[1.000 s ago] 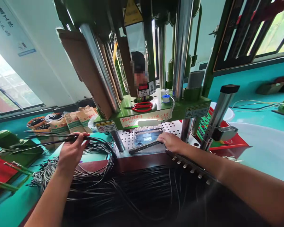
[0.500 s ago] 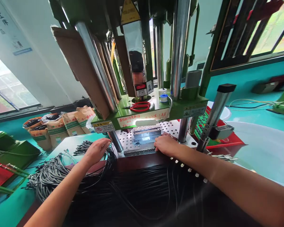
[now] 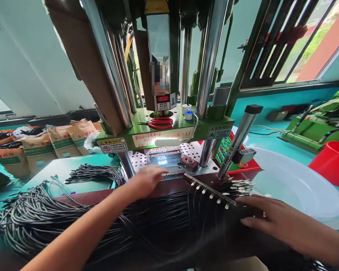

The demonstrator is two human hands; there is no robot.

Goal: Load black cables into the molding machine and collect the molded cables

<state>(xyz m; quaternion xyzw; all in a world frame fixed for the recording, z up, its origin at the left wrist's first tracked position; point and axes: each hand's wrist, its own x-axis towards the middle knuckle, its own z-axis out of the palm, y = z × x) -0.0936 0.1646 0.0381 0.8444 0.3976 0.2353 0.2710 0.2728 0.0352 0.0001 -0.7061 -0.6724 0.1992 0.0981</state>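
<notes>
**Working in close quarters, with plenty to snag**

Holds the left hand [image 3: 147, 181] over the near edge of the green metal press with thick chrome columns [image 3: 202, 128], just in front of the flat silver metal mould [image 3: 164, 160], fingers stretched toward the right. Overlaps, in this view, the left part of a dark narrow bar [image 3: 173, 174] along the mould's near side; cannot tell, through the blur, whether touching or gripping it.

Has the right hand [image 3: 267, 216] at the near right end of the long dark metal bar with a row of silver connectors [image 3: 211, 191], thumb and fingers parted; cannot tell whether pinching that end or only beside it.

Shows, right of the mould, a brown block with a round silver knob [image 3: 190, 162]; toward the left, a heap of grey-black cables [image 3: 36, 214] and a teal counter [image 3: 52, 167]; across the near side, a spread of loose black cables [image 3: 158, 214].

Could tug connectors out of line, if catching the trailing black cables under the left forearm. Could tilt or drop the connector bar, if lifted by its right end alone. Could pinch or burn fingers, judging by the black-and-white heat label [image 3: 164, 103], with the press lowered too soon. Could shake loose the red-handled scissors [image 3: 160, 122] from the press's upper surface, with any hard jolt.
</notes>
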